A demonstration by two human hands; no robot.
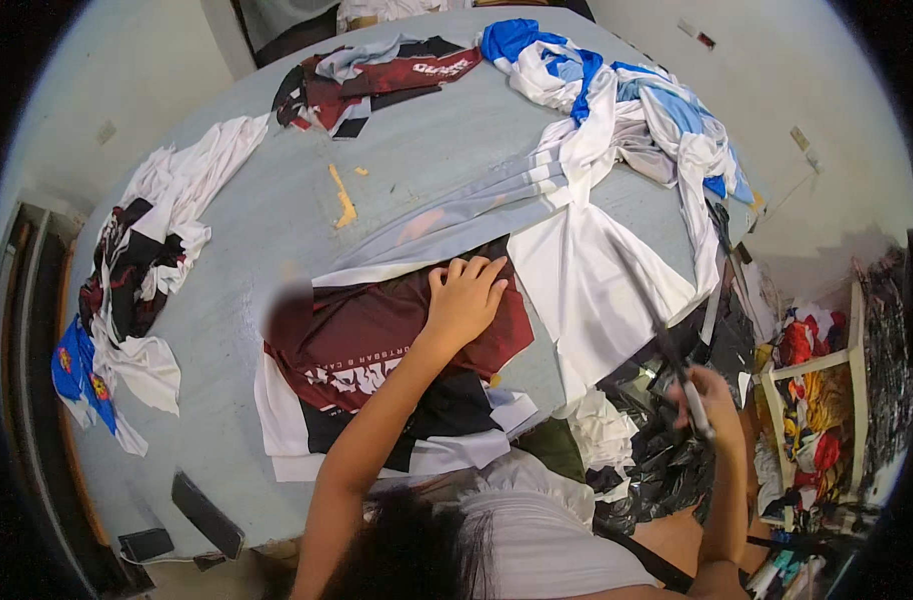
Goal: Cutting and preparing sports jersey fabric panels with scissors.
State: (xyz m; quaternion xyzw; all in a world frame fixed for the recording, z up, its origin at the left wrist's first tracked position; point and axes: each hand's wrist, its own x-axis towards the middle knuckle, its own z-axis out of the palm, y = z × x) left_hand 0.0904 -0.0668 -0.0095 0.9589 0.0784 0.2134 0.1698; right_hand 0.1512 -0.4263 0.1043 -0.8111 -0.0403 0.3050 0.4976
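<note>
My left hand (467,298) lies on a maroon and black printed fabric piece (377,340), fingers spread and pressing near its far edge. Under it are white and black fabric layers (285,425). A grey and white cloth (437,228) stretches along the maroon piece's far side. To the right, my right hand (715,402) is closed around a long, narrow grey-black tool (685,385), blurred, its exact kind unclear. That tool slants up and left past a white cloth (607,290) hanging over the table's near right edge.
White and blue garments (667,120) are heaped at the far right. A maroon and grey bundle (367,85) lies at the back; more cloths (142,250) line the left. Two dark phone-like slabs (205,512) rest front left. A black plastic bag (667,470) and cloth-filled shelf (812,370) stand right.
</note>
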